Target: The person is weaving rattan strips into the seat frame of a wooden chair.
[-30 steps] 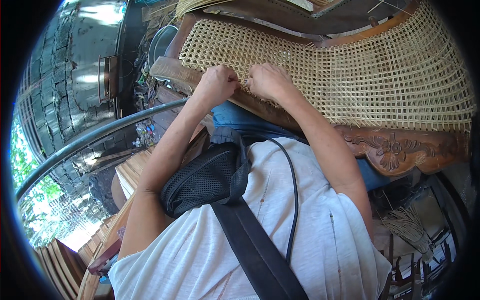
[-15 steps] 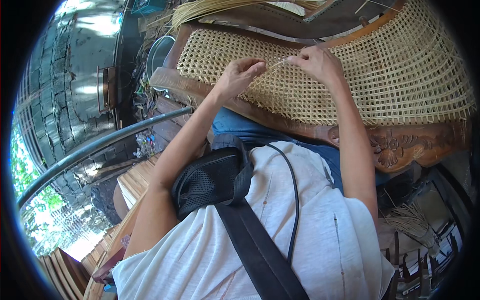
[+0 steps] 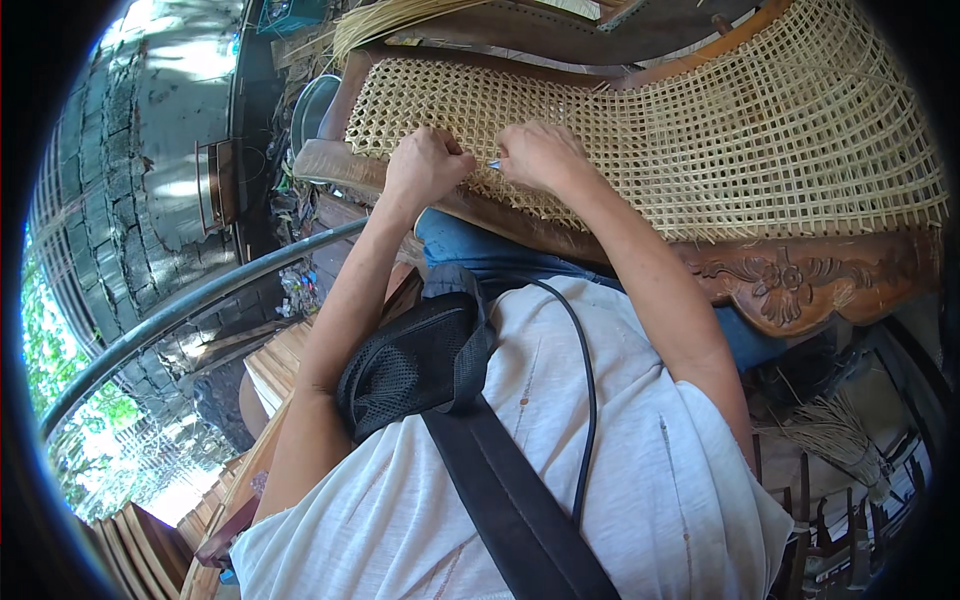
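Note:
A woven cane panel [image 3: 720, 130], pale yellow and full of small openings, is stretched over a brown wooden furniture frame [image 3: 790, 280] with carved flowers. Over the left part of the weave, near the frame's front rail, my left hand [image 3: 428, 172] is closed with curled fingers; whatever it pinches is hidden. Just to its right, my right hand [image 3: 542, 155] is also closed, knuckles up. From its fingertips pokes a small bluish, shiny tip [image 3: 494, 164], too small to name. A narrow gap separates the hands.
Long loose cane strands [image 3: 400, 22] lie at the far left of the frame. A metal bar [image 3: 200, 300] curves along the left, near a pale bucket [image 3: 316, 110]. Stacked wooden pieces [image 3: 140, 540] stand at lower left; a strand bundle [image 3: 835, 440] lies at lower right.
Both hands have moved left and nearer to me, the right hand farther. A thin cane strand seen between them earlier no longer shows. The left fingers have curled in.

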Available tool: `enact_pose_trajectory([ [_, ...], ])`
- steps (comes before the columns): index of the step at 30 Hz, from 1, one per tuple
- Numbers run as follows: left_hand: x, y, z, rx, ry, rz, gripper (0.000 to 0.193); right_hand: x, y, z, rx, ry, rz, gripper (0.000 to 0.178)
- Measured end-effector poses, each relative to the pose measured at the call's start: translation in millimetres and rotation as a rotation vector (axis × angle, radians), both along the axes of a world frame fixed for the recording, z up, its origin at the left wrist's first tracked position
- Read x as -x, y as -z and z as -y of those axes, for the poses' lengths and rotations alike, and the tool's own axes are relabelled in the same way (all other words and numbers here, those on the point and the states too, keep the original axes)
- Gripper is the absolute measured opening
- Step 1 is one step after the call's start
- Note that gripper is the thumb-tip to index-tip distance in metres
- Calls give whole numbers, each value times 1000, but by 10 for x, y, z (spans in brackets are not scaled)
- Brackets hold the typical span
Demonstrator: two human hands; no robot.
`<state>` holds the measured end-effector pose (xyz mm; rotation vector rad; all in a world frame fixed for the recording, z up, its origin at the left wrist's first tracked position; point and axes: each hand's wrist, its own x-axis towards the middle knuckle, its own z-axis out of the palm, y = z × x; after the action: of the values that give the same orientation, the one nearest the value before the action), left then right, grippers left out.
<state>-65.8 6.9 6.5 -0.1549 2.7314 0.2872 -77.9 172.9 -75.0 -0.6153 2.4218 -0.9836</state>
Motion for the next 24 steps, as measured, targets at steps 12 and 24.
enact_pose_trajectory([
  [12,80,52,75,181,146,136,27,161,-292,98,-106,-86,66,29],
  [24,51,-37,85,53,137,88,24,259,-387,91,-205,-113,288,35],
])
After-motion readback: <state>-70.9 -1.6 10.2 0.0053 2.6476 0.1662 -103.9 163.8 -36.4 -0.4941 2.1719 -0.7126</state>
